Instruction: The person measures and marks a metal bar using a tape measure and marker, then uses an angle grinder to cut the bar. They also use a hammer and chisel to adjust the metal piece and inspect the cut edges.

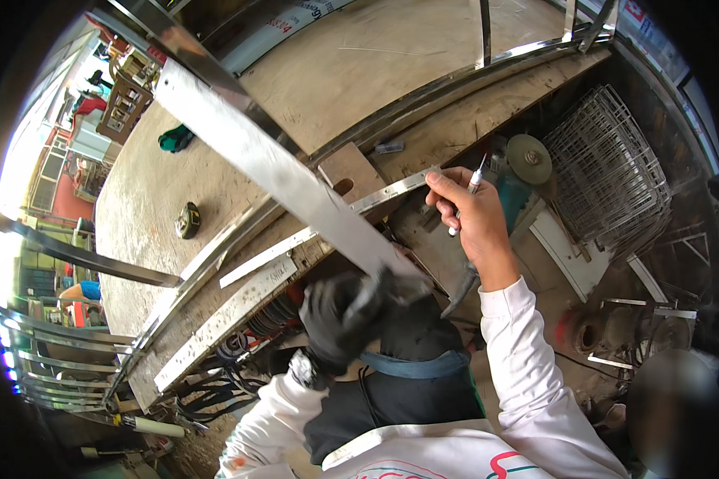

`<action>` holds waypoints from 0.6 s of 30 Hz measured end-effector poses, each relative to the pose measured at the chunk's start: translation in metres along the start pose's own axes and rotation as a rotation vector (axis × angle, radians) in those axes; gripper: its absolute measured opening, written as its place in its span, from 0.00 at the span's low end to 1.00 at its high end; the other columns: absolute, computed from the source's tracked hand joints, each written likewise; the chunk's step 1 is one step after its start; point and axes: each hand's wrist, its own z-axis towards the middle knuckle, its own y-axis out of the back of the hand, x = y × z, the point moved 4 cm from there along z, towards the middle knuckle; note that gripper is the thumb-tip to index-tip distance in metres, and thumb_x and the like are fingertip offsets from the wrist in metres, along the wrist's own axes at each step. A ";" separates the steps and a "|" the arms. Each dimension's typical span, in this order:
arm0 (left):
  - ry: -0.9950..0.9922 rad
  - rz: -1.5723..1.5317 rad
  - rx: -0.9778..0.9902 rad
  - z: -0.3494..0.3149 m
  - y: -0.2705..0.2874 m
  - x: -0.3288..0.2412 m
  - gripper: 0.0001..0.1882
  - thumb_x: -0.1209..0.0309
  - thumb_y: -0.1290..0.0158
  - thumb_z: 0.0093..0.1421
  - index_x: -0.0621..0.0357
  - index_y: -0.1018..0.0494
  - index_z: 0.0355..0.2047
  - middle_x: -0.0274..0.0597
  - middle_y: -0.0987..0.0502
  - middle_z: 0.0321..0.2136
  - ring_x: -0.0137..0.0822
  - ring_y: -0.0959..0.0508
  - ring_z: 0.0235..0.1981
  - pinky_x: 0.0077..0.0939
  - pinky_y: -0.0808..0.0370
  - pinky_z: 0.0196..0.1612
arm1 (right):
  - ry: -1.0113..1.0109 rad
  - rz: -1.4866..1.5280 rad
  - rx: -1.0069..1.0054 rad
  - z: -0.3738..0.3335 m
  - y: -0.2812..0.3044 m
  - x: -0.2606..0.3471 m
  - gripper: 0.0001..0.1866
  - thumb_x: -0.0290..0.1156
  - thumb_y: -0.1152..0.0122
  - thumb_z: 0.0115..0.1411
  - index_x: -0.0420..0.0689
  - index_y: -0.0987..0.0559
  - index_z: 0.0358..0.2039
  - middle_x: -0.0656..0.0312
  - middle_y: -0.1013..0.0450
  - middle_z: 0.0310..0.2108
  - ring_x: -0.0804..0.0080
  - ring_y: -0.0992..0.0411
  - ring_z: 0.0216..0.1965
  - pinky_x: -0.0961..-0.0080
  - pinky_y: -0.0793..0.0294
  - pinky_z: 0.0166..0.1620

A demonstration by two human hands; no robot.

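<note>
My left hand (337, 311), in a black glove and a little blurred, is closed at the near end of a long flat metal bar (272, 164) with a whitish face. The bar slants from my lap across the table edge to the far left. My bare right hand (475, 209) has a white pen (473, 185) between its fingers, tip upward. Its thumb and forefinger also pinch the right end of a narrow metal strip (393, 191) with small holes. This strip passes beneath the bar, and its other end lies near the table edge.
On the wooden table (148, 188) are a tape measure (188, 221), a dark green cloth-like item (176, 138) and curved shiny metal rails (216, 255). A grinding disc (529, 159) and a wire rack (611, 164) stand to the right. Cables (216, 399) hang below left.
</note>
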 end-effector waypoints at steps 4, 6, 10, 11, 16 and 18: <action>-0.154 0.075 0.176 -0.010 -0.008 -0.004 0.32 0.55 0.30 0.52 0.33 0.21 0.59 0.37 0.24 0.36 0.41 0.21 0.36 0.42 0.25 0.39 | -0.006 -0.014 0.039 0.001 0.001 -0.001 0.11 0.35 0.26 0.63 0.42 0.18 0.35 0.65 0.23 0.26 0.88 0.35 0.22 0.87 0.43 0.22; -0.159 0.076 0.306 0.020 -0.002 0.001 0.34 0.54 0.30 0.52 0.34 0.22 0.61 0.37 0.25 0.36 0.41 0.22 0.36 0.41 0.25 0.40 | 0.001 -0.016 0.031 0.001 0.003 -0.003 0.11 0.36 0.26 0.62 0.42 0.17 0.35 0.64 0.23 0.26 0.87 0.35 0.23 0.87 0.43 0.22; 0.009 -0.096 0.357 0.061 -0.005 0.031 0.35 0.55 0.30 0.53 0.40 0.22 0.63 0.39 0.24 0.35 0.42 0.21 0.35 0.40 0.25 0.38 | 0.001 -0.023 0.011 -0.004 0.001 -0.001 0.11 0.36 0.26 0.62 0.41 0.17 0.36 0.65 0.23 0.26 0.87 0.34 0.23 0.86 0.43 0.23; 0.027 -0.105 0.363 0.067 -0.007 0.038 0.34 0.55 0.29 0.53 0.40 0.21 0.61 0.38 0.24 0.35 0.42 0.21 0.35 0.40 0.25 0.38 | -0.005 -0.036 -0.005 -0.003 0.003 -0.002 0.11 0.36 0.26 0.62 0.42 0.17 0.36 0.65 0.22 0.26 0.87 0.34 0.23 0.85 0.43 0.23; 0.006 -0.053 0.275 0.070 -0.009 0.045 0.33 0.59 0.25 0.46 0.50 0.17 0.54 0.41 0.23 0.32 0.44 0.22 0.35 0.39 0.25 0.40 | -0.018 -0.003 -0.028 -0.002 0.004 -0.013 0.12 0.36 0.25 0.60 0.43 0.18 0.36 0.64 0.21 0.27 0.86 0.34 0.23 0.85 0.42 0.23; 0.098 -0.089 0.283 0.068 -0.008 0.046 0.32 0.54 0.29 0.50 0.40 0.18 0.57 0.41 0.25 0.39 0.46 0.23 0.42 0.43 0.26 0.46 | -0.031 -0.001 -0.043 -0.004 0.002 -0.013 0.12 0.36 0.25 0.61 0.43 0.18 0.37 0.64 0.22 0.27 0.86 0.34 0.22 0.85 0.42 0.24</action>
